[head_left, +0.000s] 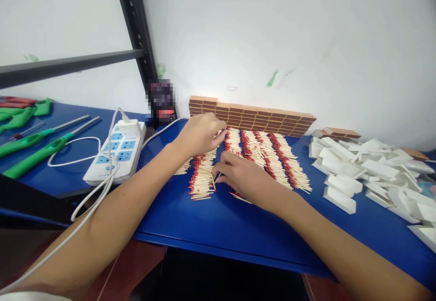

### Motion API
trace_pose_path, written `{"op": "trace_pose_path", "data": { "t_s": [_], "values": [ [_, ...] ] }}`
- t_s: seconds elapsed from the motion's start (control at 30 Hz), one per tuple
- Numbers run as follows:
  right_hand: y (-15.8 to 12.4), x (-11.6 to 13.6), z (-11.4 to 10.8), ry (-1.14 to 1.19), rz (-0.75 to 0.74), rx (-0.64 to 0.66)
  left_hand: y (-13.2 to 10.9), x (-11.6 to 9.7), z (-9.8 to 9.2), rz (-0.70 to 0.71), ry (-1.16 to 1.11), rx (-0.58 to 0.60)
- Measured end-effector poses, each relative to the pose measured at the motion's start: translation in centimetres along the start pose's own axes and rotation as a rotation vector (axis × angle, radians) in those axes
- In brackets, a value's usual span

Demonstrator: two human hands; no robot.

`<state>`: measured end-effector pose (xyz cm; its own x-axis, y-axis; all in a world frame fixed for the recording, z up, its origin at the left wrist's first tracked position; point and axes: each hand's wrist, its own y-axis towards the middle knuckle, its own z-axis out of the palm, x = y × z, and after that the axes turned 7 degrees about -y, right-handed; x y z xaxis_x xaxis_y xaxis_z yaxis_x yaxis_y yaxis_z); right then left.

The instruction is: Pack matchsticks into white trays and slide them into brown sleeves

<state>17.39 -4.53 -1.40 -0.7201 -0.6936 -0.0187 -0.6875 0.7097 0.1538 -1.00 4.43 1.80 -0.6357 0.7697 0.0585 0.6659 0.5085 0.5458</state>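
Note:
Long rows of red-tipped wooden matches (203, 178) lie side by side on the blue table. My left hand (204, 132) reaches over the far end of the left rows. Its fingers are curled with the tips close together at the matches; whatever they hold is hidden. Lower and further right, my right hand (243, 176) is closed beside the near part of a row. A tilted match (214, 183) shows at its fingertips. Part of the rows is covered by my right hand, and more matches stick out beneath it.
Stacked brown matchboxes (265, 119) line the wall. White box trays (364, 169) lie heaped on the right. On the left are a corded power strip (119, 151) and green-handled lighters (51, 148). A black shelf post (136, 23) rises behind; the table edge (231, 255) is near me.

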Motion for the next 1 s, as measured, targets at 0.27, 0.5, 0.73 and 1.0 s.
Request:
{"op": "trace_pose_path", "data": {
  "t_s": [0.27, 0.5, 0.73, 1.0],
  "values": [
    [-0.12, 0.00, -0.29, 0.003, -0.002, 0.013, -0.01, 0.05, 0.00, -0.017, -0.004, 0.010],
    [-0.29, -0.25, 0.15, -0.045, -0.061, 0.008, -0.04, 0.20, 0.16, 0.012, -0.017, -0.029],
    [-0.34, -0.19, 0.10, -0.041, -0.051, 0.028, -0.03, 0.02, -0.01, -0.010, -0.021, -0.010],
    [-0.33, 0.30, -0.29, -0.183, -0.045, 0.024, 0.02, 0.10, -0.06, -0.008, -0.006, -0.002]
  ]
}}
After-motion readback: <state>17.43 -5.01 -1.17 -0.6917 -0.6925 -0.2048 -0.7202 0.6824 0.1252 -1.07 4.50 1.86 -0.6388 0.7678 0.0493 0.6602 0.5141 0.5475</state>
